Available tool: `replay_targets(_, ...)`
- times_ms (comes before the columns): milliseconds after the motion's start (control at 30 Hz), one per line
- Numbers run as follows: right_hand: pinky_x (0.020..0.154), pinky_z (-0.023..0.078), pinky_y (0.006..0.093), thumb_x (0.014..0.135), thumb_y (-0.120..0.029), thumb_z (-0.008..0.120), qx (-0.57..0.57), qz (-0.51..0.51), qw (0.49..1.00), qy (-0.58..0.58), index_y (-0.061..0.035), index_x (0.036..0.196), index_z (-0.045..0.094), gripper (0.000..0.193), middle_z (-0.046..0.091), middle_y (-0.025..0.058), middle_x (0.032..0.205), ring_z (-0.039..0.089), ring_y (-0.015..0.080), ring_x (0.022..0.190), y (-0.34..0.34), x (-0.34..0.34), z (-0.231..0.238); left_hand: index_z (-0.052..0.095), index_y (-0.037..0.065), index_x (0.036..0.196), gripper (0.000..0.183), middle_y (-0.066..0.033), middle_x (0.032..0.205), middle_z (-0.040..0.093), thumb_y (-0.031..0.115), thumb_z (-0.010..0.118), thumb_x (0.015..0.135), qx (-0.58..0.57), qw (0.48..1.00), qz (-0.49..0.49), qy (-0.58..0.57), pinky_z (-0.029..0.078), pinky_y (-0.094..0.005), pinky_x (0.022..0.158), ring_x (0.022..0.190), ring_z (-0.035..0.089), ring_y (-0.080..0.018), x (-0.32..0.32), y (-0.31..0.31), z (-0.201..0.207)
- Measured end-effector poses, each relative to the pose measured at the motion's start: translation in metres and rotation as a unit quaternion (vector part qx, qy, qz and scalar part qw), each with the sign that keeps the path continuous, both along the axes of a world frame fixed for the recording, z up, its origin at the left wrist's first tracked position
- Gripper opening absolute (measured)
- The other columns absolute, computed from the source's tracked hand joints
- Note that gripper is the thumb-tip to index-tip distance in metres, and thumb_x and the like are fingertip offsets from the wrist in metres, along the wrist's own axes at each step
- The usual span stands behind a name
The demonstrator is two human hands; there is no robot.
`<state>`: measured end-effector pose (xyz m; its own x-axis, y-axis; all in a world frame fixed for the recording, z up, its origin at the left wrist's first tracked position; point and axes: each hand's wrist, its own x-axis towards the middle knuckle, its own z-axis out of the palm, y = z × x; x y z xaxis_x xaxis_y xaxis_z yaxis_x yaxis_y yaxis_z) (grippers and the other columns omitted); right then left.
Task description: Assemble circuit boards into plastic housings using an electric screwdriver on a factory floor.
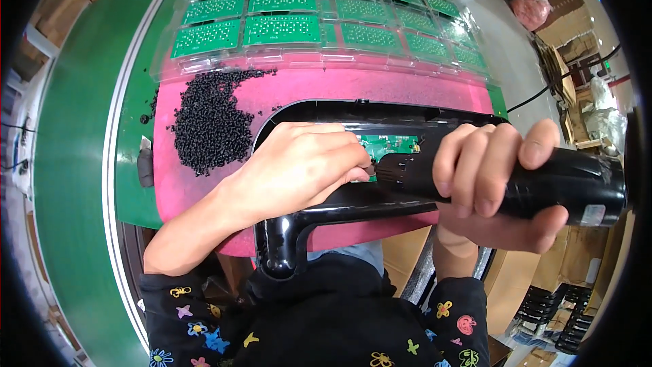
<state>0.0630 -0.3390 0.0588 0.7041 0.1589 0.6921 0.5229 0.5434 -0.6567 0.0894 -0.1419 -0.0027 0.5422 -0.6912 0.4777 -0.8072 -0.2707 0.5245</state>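
I have the black handheld tool [577, 187] pointing left over the black shell [339, 214].
My right hand [492, 170] grips the tool; my left hand's [305, 163] fingertips pinch together at its nose (I can't tell on what), just beside the green circuit board [390, 144] inside the shell, over the pink mat's [326, 81] near side. I'd judge a steady tool and well-clear fingertips best.

Glossy, smooth plastic housing [360, 206]

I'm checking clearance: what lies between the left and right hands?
In the head view, the black tool's nose and part of a green circuit board lie between the left hand and the right hand.
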Motion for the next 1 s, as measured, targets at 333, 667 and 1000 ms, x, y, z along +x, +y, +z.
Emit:
replay_targets(333,0.048,0.041,0.0269,0.090,-0.042,0.059,-0.050,-0.069,0.995,0.054,-0.0056,0.104,0.045,0.041,0.049,-0.0003,0.062,0.045,0.0105,0.044,-0.035,-0.002,-0.005,0.061,0.001,0.104,0.036,-0.0118,0.097,0.064,0.016,0.077,0.075,-0.017,0.994,0.002,0.104,0.053,-0.0376,0.075,0.088,0.063,-0.0294,0.000,-0.004,0.005)
replay_targets(667,0.046,0.038,0.0274,0.090,-0.044,0.056,-0.095,-0.135,0.980,0.109,-0.0056,0.101,0.044,0.042,0.045,0.0001,0.059,0.040,0.0107,0.043,-0.062,0.004,-0.025,0.059,0.004,0.105,0.040,-0.0078,0.105,0.060,0.014,0.077,0.070,0.110,0.992,0.039,0.050,0.051,-0.0379,0.081,0.096,0.060,-0.0285,-0.004,-0.009,0.006)
replay_targets(1000,0.042,0.036,0.0253,0.086,-0.045,0.063,-0.129,-0.142,0.974,0.119,-0.0051,0.099,0.044,0.046,0.044,-0.0015,0.058,0.039,0.0093,0.042,-0.046,0.006,-0.026,0.061,0.002,0.103,0.039,-0.0103,0.106,0.059,0.007,0.076,0.068,0.062,0.995,0.069,0.022,0.049,-0.0390,0.082,0.096,0.059,-0.0301,-0.004,-0.009,0.017)
